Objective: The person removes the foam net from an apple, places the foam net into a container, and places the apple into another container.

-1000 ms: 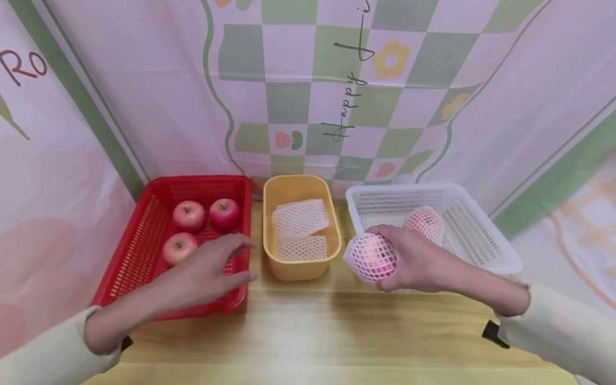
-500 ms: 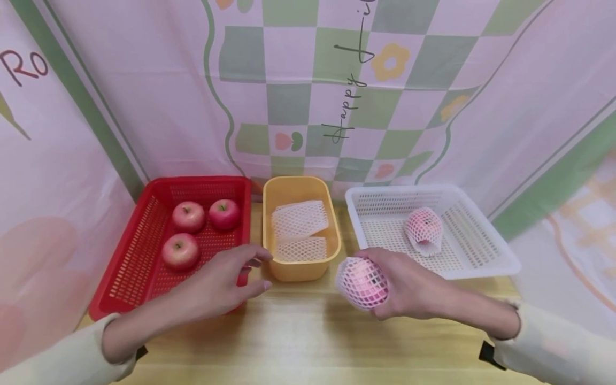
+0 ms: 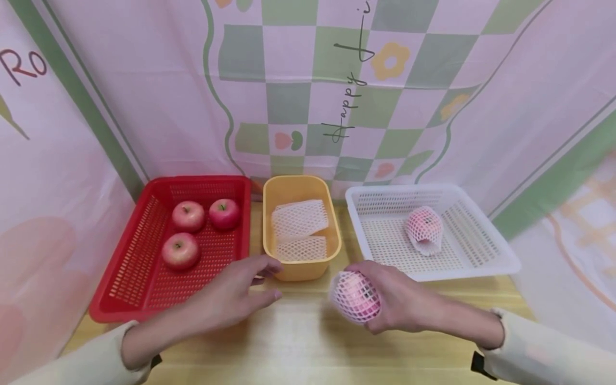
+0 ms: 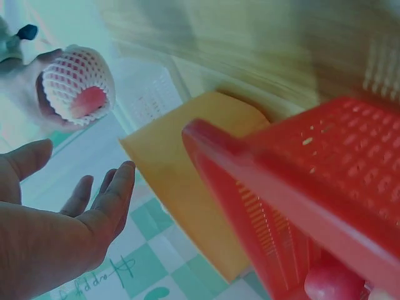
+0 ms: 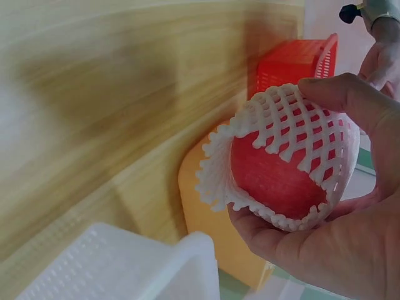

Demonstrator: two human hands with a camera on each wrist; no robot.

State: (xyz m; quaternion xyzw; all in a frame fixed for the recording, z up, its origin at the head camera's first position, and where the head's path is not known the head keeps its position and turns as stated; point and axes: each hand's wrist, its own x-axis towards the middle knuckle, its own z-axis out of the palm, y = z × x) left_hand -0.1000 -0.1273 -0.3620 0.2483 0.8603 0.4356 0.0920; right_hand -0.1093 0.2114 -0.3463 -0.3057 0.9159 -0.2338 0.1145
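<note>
Apple point(image 5: 275, 178) clamped in right hand point(image 3: 400, 299), long axis sideways, foam net point(image 3: 355, 297) gaping toward left hand point(image 3: 233, 293), fingers parted

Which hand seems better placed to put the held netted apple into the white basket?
The right hand, I'd judge: it grips the netted apple near the white basket. The left hand holds nothing and is farther off, by the yellow bin.

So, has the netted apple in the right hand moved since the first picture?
Yes. In the head view, the netted apple, held in the right hand, has moved down the picture and slightly left, away from the white basket.
</note>
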